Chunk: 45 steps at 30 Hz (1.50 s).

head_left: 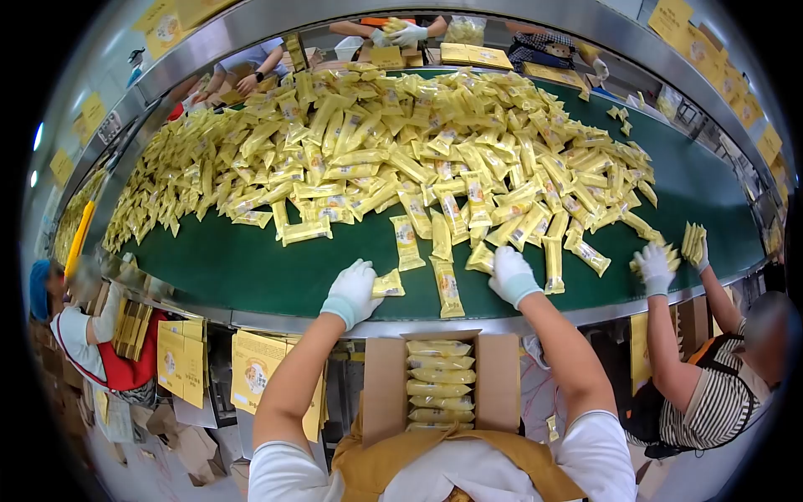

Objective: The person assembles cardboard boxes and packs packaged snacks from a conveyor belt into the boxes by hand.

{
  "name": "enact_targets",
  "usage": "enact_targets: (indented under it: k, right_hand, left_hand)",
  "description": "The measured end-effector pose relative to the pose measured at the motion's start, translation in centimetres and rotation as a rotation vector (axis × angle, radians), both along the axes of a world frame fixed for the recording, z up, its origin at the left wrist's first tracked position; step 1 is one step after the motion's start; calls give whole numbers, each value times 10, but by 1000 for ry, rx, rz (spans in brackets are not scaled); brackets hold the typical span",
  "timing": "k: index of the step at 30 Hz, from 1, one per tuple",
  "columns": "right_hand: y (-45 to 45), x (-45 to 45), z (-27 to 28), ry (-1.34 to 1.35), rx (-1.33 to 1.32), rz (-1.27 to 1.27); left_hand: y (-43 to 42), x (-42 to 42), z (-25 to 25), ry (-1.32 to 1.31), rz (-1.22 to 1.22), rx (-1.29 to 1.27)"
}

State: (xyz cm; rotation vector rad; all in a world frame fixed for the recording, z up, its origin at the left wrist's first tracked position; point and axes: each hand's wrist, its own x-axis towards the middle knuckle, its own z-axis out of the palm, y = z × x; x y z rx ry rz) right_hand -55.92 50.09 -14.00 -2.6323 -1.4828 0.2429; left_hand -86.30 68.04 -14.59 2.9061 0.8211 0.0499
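In the head view, the step in hand looks to be gathering yellow packets from the near edge of the green belt [711, 222]. The left hand [351, 293], in a white glove, is at the left end of one small packet [389, 284]; its fingers are bent, and whether they pinch the packet or only touch it I cannot tell. The right hand [512, 274], also gloved, is at a second packet [480, 258] on its left; its grip is partly hidden, so its hold is unclear too.

Both forearms reach forward and slightly apart, palms seemingly down, on either side of the open cardboard box [499, 385] near the body. Inside it, stacked packets [441, 390] lie crosswise in a column. A loose packet [448, 287] lies between the hands, and the big pile [401, 134] spreads beyond them. The next move seems to call for a firm but gentle finger closure, without crushing the wrappers. A co-worker's gloved hand [656, 269] is apart, farther right.
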Motion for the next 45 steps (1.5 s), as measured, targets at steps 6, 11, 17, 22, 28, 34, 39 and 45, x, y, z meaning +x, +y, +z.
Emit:
enact_targets:
  k: [6,11,17,22,28,34,39,45]
  right_hand:
    - [-48,-16,-9,-318,298,90]
    - [-62,-19,-19,-383,349,241]
    - [-87,-12,35,186,190,51]
    - [-126,-61,104,619,577,113]
    - [-120,-160,128,384,6,873]
    - [-133,-225,13,317,-15,1080]
    - [-154,-215,15,209,120,1091]
    - [-182,-186,44,411,83,1045]
  left_hand:
    - [-35,-7,3,-87,-26,-16]
    - [-51,-19,-23,-5,-72,291]
    - [-34,-34,-19,-5,71,30]
    - [-10,-79,-25,-469,297,-187]
    - [-72,-70,77,-930,17,-847]
    - [-141,-55,88,-690,-177,-767]
    - [-189,-46,74,-239,-353,-371]
    - [-221,-62,37,-219,-387,-174]
